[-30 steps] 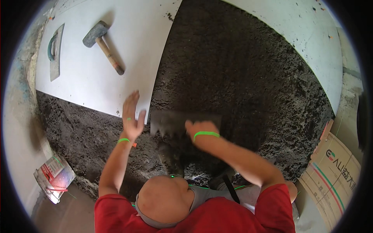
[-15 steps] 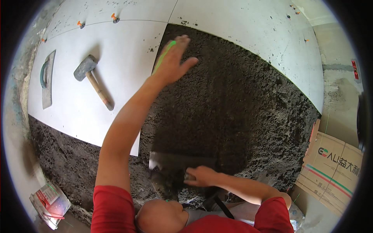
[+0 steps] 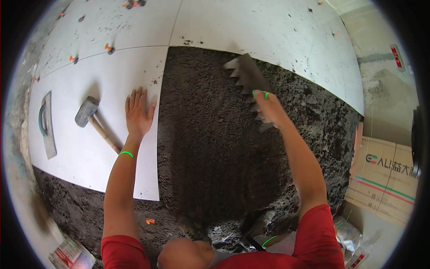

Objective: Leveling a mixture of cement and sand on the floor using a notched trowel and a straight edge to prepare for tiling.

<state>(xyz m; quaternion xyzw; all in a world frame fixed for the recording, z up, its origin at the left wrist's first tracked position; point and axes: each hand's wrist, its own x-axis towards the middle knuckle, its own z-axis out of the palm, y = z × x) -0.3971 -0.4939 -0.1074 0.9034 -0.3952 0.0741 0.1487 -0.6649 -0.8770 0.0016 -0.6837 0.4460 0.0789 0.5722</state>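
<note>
Notched trowel (image 3: pixel 247 85): it lay tilted over the far part of the dark mortar bed (image 3: pixel 210 148), its toothed edge facing left, close to where the bed met the white tiles (image 3: pixel 268 31) at the far side. The right hand (image 3: pixel 268 110) had its grip clamped on the trowel's near end, fingers wrapped over the blade's back; the handle itself was hidden beneath the hand. The blade looked like stiff, thin metal, light enough for one hand, probably gritty rather than slippery with mortar dust, and best held by the handle behind the blade, away from the teeth.

The left hand (image 3: pixel 138 112) rested flat on the near white tile (image 3: pixel 89 166), fingers spread and grasping nothing, right at that tile's edge beside the mortar. Just left of it lay a mallet (image 3: pixel 96 123) with a wooden handle, and further left a float (image 3: pixel 47 125) with a green handle, both on the same tile. Small orange spacer clips (image 3: pixel 108 47) sat in the tile joints beyond.

The mortar looked loose and crumbly, rough all over. A cardboard box (image 3: pixel 385 175) stood at the right, well apart from the trowel. Nothing stood between trowel and mortar; only the tile edges hemmed the bed in.
</note>
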